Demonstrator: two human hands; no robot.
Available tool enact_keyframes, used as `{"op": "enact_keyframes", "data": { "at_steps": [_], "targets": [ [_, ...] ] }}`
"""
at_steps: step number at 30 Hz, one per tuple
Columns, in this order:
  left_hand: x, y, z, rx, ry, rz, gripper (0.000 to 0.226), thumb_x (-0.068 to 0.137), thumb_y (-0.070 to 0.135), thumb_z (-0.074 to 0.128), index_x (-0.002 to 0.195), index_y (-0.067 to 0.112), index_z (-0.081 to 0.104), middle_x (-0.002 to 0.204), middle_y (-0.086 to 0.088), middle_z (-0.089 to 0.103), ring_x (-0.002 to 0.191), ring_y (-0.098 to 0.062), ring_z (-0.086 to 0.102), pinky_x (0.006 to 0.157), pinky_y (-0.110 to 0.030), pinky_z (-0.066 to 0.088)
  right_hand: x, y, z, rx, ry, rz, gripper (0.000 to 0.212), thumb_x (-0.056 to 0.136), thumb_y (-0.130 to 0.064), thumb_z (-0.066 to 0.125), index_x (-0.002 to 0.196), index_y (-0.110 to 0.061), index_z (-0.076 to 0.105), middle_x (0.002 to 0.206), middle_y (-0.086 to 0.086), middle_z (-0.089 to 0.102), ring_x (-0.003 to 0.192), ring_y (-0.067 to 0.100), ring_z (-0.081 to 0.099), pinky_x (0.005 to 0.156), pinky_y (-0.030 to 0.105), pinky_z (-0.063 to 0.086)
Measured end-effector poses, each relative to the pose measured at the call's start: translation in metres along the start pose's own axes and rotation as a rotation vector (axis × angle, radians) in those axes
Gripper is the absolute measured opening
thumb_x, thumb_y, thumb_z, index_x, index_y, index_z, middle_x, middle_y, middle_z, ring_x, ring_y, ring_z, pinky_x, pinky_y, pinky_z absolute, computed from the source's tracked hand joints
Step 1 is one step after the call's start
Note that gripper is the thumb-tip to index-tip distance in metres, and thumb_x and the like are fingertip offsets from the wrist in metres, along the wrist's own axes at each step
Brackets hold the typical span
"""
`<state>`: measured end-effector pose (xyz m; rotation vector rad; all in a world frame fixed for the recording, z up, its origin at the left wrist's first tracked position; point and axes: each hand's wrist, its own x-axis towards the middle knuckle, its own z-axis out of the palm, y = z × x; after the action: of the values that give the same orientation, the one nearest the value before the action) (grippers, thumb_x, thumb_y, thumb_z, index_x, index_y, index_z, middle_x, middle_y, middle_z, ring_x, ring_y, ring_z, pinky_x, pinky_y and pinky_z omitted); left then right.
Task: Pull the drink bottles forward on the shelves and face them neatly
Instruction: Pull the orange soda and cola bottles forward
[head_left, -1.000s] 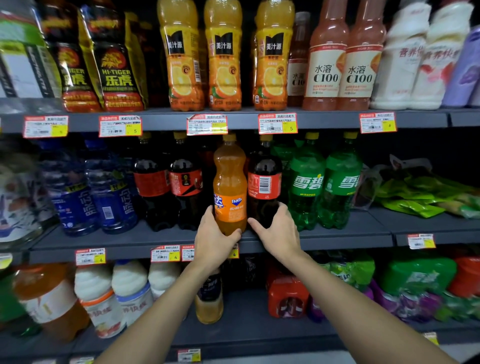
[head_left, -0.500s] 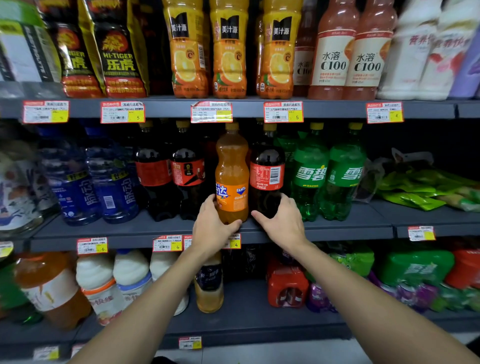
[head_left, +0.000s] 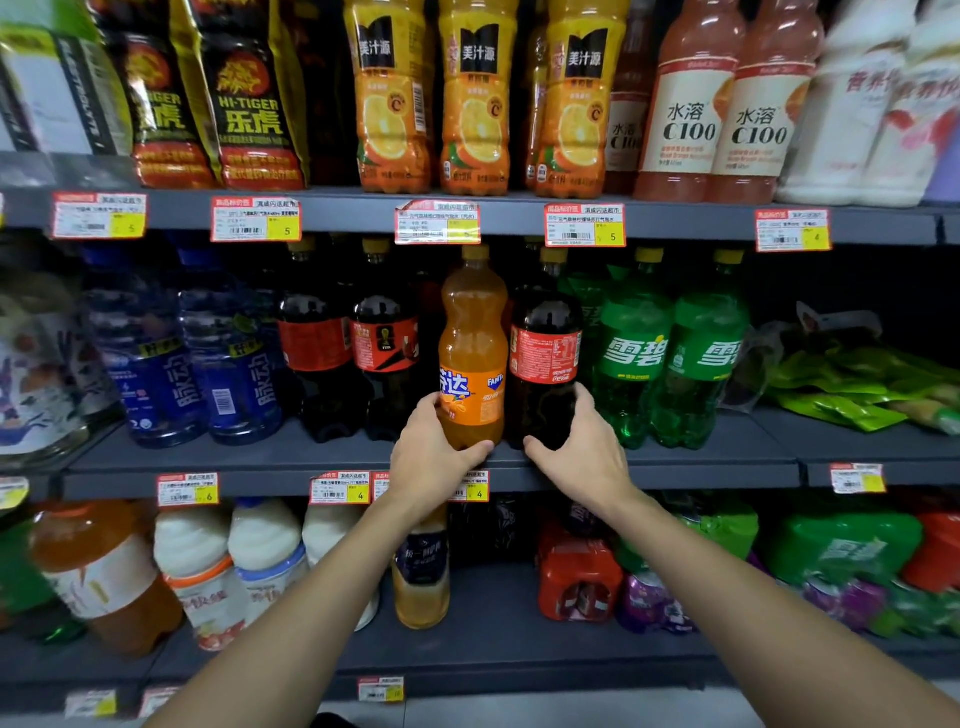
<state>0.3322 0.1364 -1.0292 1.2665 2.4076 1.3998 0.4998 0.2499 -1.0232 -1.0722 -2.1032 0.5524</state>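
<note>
An orange Fanta bottle (head_left: 472, 343) stands upright at the front of the middle shelf (head_left: 332, 457). My left hand (head_left: 431, 457) grips its base, thumb across the front. Right beside it stands a dark cola bottle (head_left: 545, 353) with a red label turned partly sideways. My right hand (head_left: 582, 452) grips its lower part. Two more cola bottles (head_left: 353, 348) stand further back to the left, and two green Sprite bottles (head_left: 670, 353) to the right.
Blue drink bottles (head_left: 187, 364) fill the middle shelf's left end, green packets (head_left: 852, 384) its right. Orange juice bottles (head_left: 472, 98), C100 bottles (head_left: 727, 114) and Hi-Tiger pouches (head_left: 249, 104) line the top shelf. White milk bottles (head_left: 228, 566) and red packs (head_left: 576, 577) sit below.
The cola bottle has turned, its label now showing more of the side. Both hands stay on the two bottles' bases. The camera has moved closer.
</note>
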Motion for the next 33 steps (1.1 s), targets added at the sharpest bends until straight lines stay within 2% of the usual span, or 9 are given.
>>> {"op": "enact_keyframes", "data": {
  "at_steps": [4, 7, 11, 16, 22, 24, 28, 31, 33],
  "targets": [
    [0.004, 0.001, -0.001, 0.030, -0.021, -0.027, 0.099, 0.068, 0.053, 0.085, 0.146, 0.022, 0.034, 0.139, 0.003, 0.054, 0.126, -0.019, 0.053, 0.102, -0.043, 0.049, -0.002, -0.011, 0.009, -0.181, 0.075, 0.080, 0.108, 0.064, -0.082, 0.068, 0.144, -0.018, 0.032, 0.133, 0.003, 0.046, 0.111, 0.028, 0.062, 0.084, 0.042, 0.051],
    [0.004, 0.001, 0.000, 0.047, -0.027, -0.025, 0.099, 0.069, 0.054, 0.084, 0.146, 0.022, 0.033, 0.140, 0.003, 0.052, 0.126, -0.019, 0.053, 0.102, -0.044, 0.049, 0.000, -0.013, 0.013, -0.114, 0.120, 0.081, 0.091, 0.070, -0.070, 0.075, 0.137, -0.018, 0.041, 0.124, 0.000, 0.046, 0.109, 0.027, 0.061, 0.082, 0.040, 0.049],
    [0.005, 0.003, 0.003, 0.043, 0.004, -0.058, 0.098, 0.066, 0.054, 0.086, 0.143, 0.022, 0.035, 0.139, 0.001, 0.052, 0.123, -0.020, 0.055, 0.098, -0.040, 0.050, 0.004, -0.001, 0.001, 0.077, 0.020, -0.014, 0.075, 0.071, -0.055, 0.077, 0.133, -0.028, 0.046, 0.118, -0.011, 0.054, 0.116, 0.019, 0.057, 0.088, 0.029, 0.044],
    [-0.002, 0.007, 0.014, 0.098, 0.103, -0.079, 0.098, 0.064, 0.063, 0.082, 0.137, 0.019, 0.034, 0.135, -0.003, 0.050, 0.114, -0.024, 0.059, 0.085, -0.037, 0.049, 0.000, -0.004, 0.007, -0.037, 0.024, 0.068, 0.100, 0.062, -0.078, 0.071, 0.140, -0.023, 0.040, 0.131, 0.000, 0.053, 0.119, 0.024, 0.057, 0.092, 0.041, 0.049],
    [-0.001, 0.001, 0.007, 0.067, 0.011, 0.018, 0.088, 0.072, 0.060, 0.072, 0.144, 0.030, 0.031, 0.133, 0.006, 0.055, 0.119, -0.018, 0.056, 0.096, -0.040, 0.049, 0.004, 0.005, 0.002, 0.089, -0.036, 0.018, 0.090, 0.073, -0.052, 0.080, 0.145, -0.021, 0.036, 0.133, 0.002, 0.059, 0.124, 0.024, 0.056, 0.101, 0.036, 0.046],
    [0.000, 0.001, 0.005, 0.051, -0.010, 0.003, 0.091, 0.074, 0.058, 0.072, 0.148, 0.027, 0.028, 0.135, 0.006, 0.056, 0.120, -0.018, 0.056, 0.098, -0.041, 0.049, 0.004, 0.007, -0.005, 0.095, -0.095, 0.020, 0.097, 0.073, -0.054, 0.079, 0.149, -0.023, 0.026, 0.142, 0.002, 0.056, 0.127, 0.025, 0.055, 0.104, 0.038, 0.046],
    [-0.002, 0.009, 0.012, 0.102, 0.060, -0.074, 0.098, 0.072, 0.062, 0.075, 0.148, 0.020, 0.029, 0.137, -0.003, 0.048, 0.118, -0.024, 0.057, 0.091, -0.039, 0.049, 0.000, 0.002, -0.002, -0.003, -0.038, 0.029, 0.102, 0.065, -0.073, 0.077, 0.143, -0.026, 0.031, 0.136, -0.001, 0.058, 0.123, 0.023, 0.057, 0.095, 0.041, 0.050],
    [-0.004, 0.013, 0.019, 0.170, 0.097, -0.107, 0.096, 0.073, 0.067, 0.074, 0.144, 0.017, 0.032, 0.131, -0.007, 0.044, 0.111, -0.028, 0.058, 0.079, -0.034, 0.043, -0.002, 0.003, 0.003, 0.019, 0.009, 0.002, 0.093, 0.072, -0.065, 0.077, 0.144, -0.025, 0.034, 0.138, -0.002, 0.055, 0.125, 0.022, 0.055, 0.096, 0.041, 0.049],
    [-0.002, 0.011, 0.017, 0.172, 0.083, -0.099, 0.095, 0.073, 0.067, 0.074, 0.143, 0.018, 0.033, 0.131, -0.007, 0.044, 0.112, -0.028, 0.058, 0.083, -0.036, 0.046, 0.001, 0.007, 0.000, 0.047, -0.055, -0.022, 0.088, 0.077, -0.060, 0.075, 0.146, -0.025, 0.034, 0.134, -0.001, 0.060, 0.122, 0.023, 0.058, 0.098, 0.041, 0.050]
  ]
}}
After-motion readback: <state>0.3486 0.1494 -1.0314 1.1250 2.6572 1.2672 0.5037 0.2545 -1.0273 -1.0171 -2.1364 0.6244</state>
